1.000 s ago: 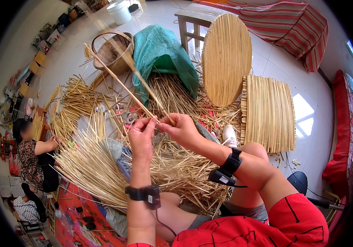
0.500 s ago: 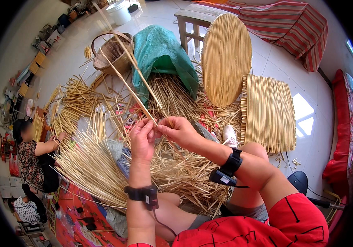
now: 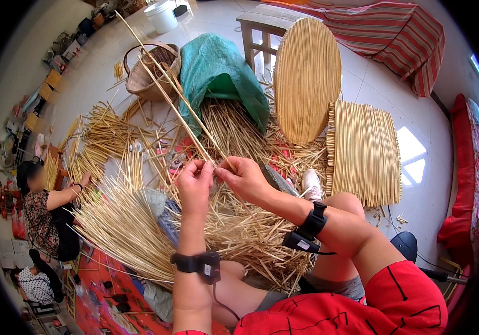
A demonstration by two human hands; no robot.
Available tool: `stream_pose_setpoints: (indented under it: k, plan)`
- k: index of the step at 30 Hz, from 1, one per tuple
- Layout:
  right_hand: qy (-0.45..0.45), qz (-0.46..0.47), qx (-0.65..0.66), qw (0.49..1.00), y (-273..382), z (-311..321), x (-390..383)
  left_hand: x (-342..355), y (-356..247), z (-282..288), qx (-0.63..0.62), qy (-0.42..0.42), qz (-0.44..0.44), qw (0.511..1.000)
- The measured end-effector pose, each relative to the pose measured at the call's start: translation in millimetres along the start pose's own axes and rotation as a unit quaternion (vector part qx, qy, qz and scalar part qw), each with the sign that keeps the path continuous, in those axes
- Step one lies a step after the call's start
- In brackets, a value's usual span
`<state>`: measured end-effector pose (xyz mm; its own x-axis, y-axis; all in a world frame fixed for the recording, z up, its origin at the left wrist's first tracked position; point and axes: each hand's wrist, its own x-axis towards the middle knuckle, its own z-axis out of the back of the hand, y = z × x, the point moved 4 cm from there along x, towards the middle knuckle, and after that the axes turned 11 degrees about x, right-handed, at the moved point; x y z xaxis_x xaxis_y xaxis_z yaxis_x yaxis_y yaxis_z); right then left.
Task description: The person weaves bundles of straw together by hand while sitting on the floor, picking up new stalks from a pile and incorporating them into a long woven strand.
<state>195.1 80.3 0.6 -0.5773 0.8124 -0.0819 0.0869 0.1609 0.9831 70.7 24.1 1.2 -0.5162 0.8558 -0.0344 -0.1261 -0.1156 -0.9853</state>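
My left hand [image 3: 196, 187] pinches a long, thin straw-coloured stalk [image 3: 171, 104] between thumb and fingers. A second, longer stalk [image 3: 193, 113] runs into my right hand [image 3: 243, 177], its thumb and forefinger pressed together on it. Both stalks slant up and away to the left, close to each other, and their far ends pass over the wicker basket [image 3: 143, 79]. My fingertips almost meet, so the near ends of the stalks are partly hidden. Beneath my hands lies a loose heap of cut stalks [image 3: 250, 240]. At left a large sheaf of pale stalks [image 3: 125, 229] fans out.
A green woven sack [image 3: 208, 61] with stalks stands ahead. An oval stalk panel [image 3: 308, 84] leans on a wooden bench [image 3: 261, 23]; a squarer panel [image 3: 364, 153] is at right. A co-worker [image 3: 44, 209] sits at left by more stalks. A white bucket [image 3: 162, 18] stands far off.
The longer stalk has swung a little, its far end now lower and to the left. The two stalks lie closer together. My hands have barely shifted. The co-worker's hand has moved slightly up.
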Motion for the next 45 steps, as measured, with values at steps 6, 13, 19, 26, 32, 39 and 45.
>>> stream_pose_setpoints:
  k: [6,13,19,26,32,39,45]
  plan:
    - [-0.002,0.046,-0.013,0.999,-7,0,0,-2,-2,-3,-0.057,0.021,0.034,0.998]
    - [-0.007,0.054,-0.037,0.998,-7,-1,0,2,14,-4,-0.102,0.022,0.075,0.992]
    - [0.001,0.070,-0.050,0.996,-5,-1,0,3,19,-1,-0.140,0.052,0.088,0.985]
    - [0.096,-0.028,0.039,0.994,0,-2,2,1,14,3,-0.196,0.096,0.102,0.971]
    - [0.155,-0.075,0.131,0.976,-2,-4,2,5,14,5,-0.161,0.084,0.080,0.980]
    - [0.147,-0.089,0.096,0.981,0,-2,0,13,19,20,-0.074,-0.023,0.072,0.994]
    - [0.105,-0.043,-0.031,0.993,30,17,2,18,20,68,0.321,-0.223,0.043,0.920]
